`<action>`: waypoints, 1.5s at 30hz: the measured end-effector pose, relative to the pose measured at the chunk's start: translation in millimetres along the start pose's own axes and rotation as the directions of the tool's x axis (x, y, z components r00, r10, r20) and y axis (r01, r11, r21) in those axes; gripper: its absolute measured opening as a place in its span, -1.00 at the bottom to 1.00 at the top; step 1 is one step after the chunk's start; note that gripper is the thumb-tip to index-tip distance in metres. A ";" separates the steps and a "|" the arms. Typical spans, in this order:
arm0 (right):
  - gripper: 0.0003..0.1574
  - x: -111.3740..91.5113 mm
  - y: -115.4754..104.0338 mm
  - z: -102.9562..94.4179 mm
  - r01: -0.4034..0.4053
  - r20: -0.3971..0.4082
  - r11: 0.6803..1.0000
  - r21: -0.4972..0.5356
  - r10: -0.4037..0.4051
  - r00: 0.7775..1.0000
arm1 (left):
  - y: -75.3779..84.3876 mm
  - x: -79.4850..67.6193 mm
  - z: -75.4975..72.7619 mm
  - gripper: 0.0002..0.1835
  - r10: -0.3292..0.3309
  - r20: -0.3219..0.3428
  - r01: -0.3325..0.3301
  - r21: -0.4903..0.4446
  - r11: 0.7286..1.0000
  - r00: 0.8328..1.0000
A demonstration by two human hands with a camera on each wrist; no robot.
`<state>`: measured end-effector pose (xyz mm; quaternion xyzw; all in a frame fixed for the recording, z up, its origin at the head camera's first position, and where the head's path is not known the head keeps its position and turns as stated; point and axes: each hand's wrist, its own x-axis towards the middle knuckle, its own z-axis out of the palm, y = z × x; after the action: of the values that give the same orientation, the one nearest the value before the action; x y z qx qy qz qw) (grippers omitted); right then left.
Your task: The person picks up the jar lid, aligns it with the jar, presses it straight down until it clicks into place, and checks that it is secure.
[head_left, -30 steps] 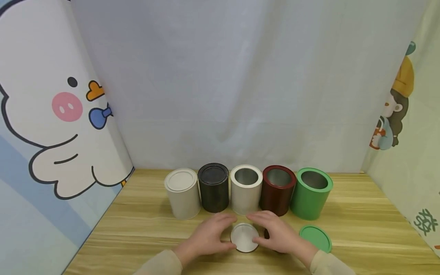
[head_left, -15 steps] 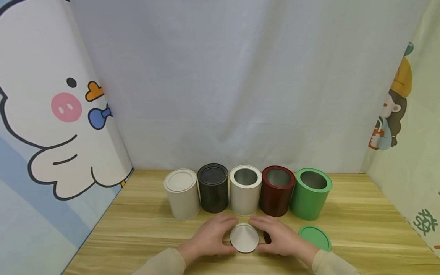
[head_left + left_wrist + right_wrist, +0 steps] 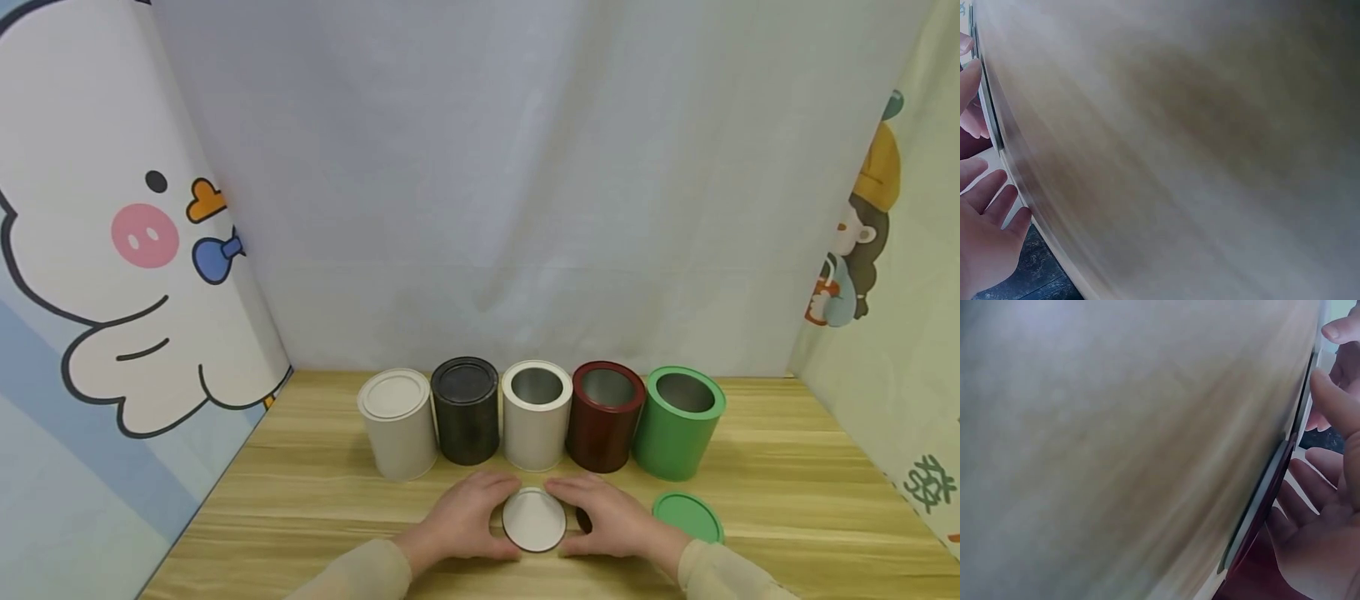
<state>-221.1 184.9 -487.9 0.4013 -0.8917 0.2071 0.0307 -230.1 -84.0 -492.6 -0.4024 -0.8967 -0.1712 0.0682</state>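
Observation:
A round white lid lies flat on the wooden table between both hands. My left hand curves loosely about its left side, thumb near the front edge and fingers near the back. Mirroring it on the right, my right hand has its thumb and fingertips close to the same rim. Most of a dark red lid is hidden beneath the right hand; its edge shows in the right wrist view. In the left wrist view, the left hand's fingers are spread and relaxed.
Behind the hands stands a row of cans: a grey-white can and black can with lids on, then an open white can, dark red can and green can. A green lid lies right of the right hand.
The right hand's thumb has drawn back off the white lid to its front edge. Both hands have settled slightly at its sides; the lid stays in about the same place.

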 end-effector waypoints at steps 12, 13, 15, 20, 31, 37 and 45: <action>-0.13 3.4 -1.9 3.3 0.005 -0.030 0.999 -0.050 -0.007 1.000 | -3.1 -0.2 2.5 -0.26 0.028 0.002 -0.028 -0.006 1.000 1.000; -0.14 3.8 -2.3 3.6 0.004 -0.033 0.999 -0.051 -0.006 0.999 | -3.3 -0.2 2.3 -0.28 0.022 0.005 -0.022 -0.013 1.000 1.000; -0.16 4.6 -3.2 4.3 0.002 -0.037 0.999 -0.047 -0.003 0.999 | -3.7 -0.2 2.3 -0.31 0.015 0.009 -0.015 -0.024 1.000 1.000; -0.21 6.5 -4.1 5.7 -0.007 -0.036 1.000 -0.027 0.006 0.999 | -5.0 0.5 2.6 -0.35 0.003 0.023 -0.002 -0.044 0.999 1.000; -0.24 7.9 -4.1 6.1 -0.034 -0.025 0.999 -0.011 0.033 0.999 | -5.1 3.5 2.2 -0.37 -0.004 0.033 0.007 -0.077 0.997 0.999; -0.24 8.2 -4.8 5.4 -0.032 -0.024 0.999 -0.003 0.031 0.999 | -7.4 3.9 3.7 -0.37 -0.020 0.042 0.024 -0.108 0.994 0.999; -0.24 8.5 -4.2 5.0 -0.025 -0.021 0.999 0.024 0.026 0.999 | -10.7 2.7 2.9 -0.40 0.009 0.025 -0.005 -0.156 0.988 1.000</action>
<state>-223.2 174.5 -489.1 0.3880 -0.8939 0.2222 0.0326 -239.9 -87.6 -497.3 -0.4118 -0.8800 -0.2353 0.0255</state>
